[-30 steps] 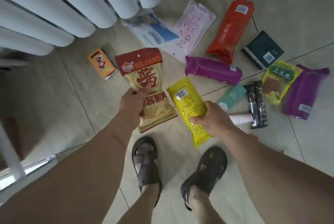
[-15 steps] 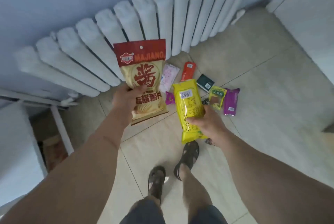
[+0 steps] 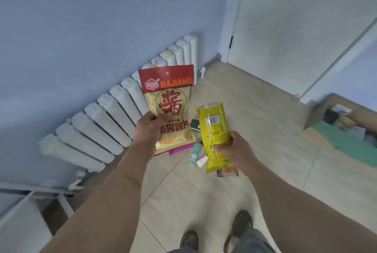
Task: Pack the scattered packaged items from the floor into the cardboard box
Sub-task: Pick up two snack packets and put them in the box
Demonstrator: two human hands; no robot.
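Observation:
My left hand [image 3: 150, 128] grips a red and cream chip bag [image 3: 169, 101] marked MAJIANG, held upright in the air. Beside it, my right hand [image 3: 234, 148] holds a long yellow packet [image 3: 213, 128] by its lower half. Both packets hang well above the tiled floor. Below them lie more packaged items: a purple packet [image 3: 180, 149], a teal tube [image 3: 194, 153], a pink item [image 3: 202, 160], a dark green box [image 3: 195, 125] and an orange sachet [image 3: 228, 172]. The cardboard box [image 3: 334, 103] stands open at the right edge, several items inside.
A white radiator [image 3: 106, 120] runs along the blue wall on the left. A white door [image 3: 295, 28] stands behind. A green mat [image 3: 346, 140] lies by the box. My sandalled feet [image 3: 240, 224] are at the bottom. A white frame [image 3: 61, 197] is at lower left.
I have stood up and the view has lifted and turned right. Both packets rose off the floor with my hands. The cardboard box has come into view at the right.

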